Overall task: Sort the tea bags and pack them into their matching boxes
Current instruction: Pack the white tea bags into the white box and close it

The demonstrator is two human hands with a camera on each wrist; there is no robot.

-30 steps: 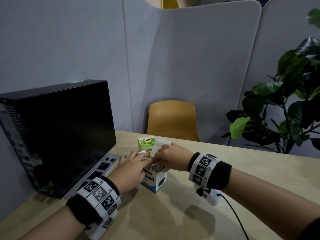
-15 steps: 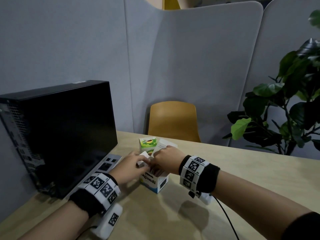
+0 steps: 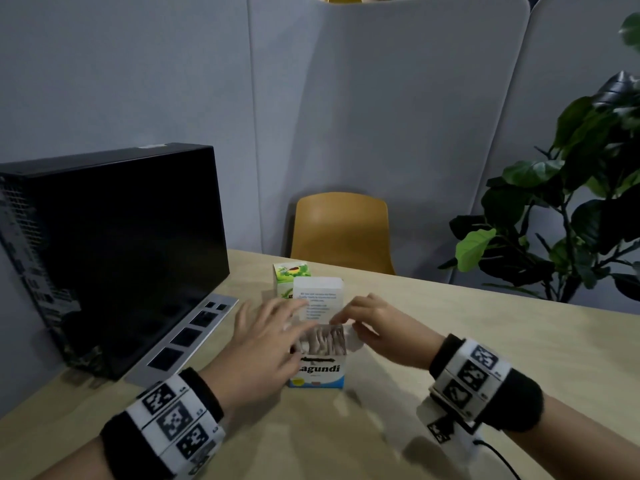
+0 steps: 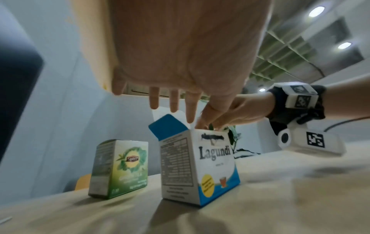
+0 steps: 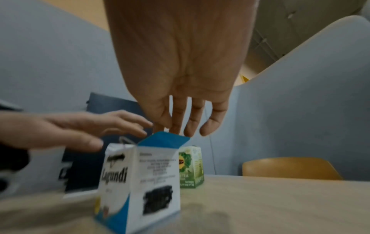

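item 1, right hand (image 3: 375, 329): our fingers bend down at the open top of the lagundi box (image 3: 320, 370); the fingertips sit at the rim by a white flap on that side. we cannot tell whether this grip pinches anything.
item 2, left hand (image 3: 263, 341): our fingers spread and nearly straight, a wide grip holding nothing, laid over the left side of the same box, with the tips above its mouth.
item 3, lagundi box: white and blue, upright on the desk (image 3: 450, 341), lid tipped back and standing open.
item 4, tea bags (image 3: 325, 341): a row of them stands packed inside the lagundi box, tops showing at the opening.
item 5, green box (image 3: 289, 277): closed, upright on the desk just behind the lagundi box, apart from both our hands.
item 6, computer case (image 3: 114, 251): black, lying on its side along the left of the desk.
item 7, chair (image 3: 341, 230): yellow, at the far edge of the desk.
item 8, plant (image 3: 568, 209): leafy, at right.
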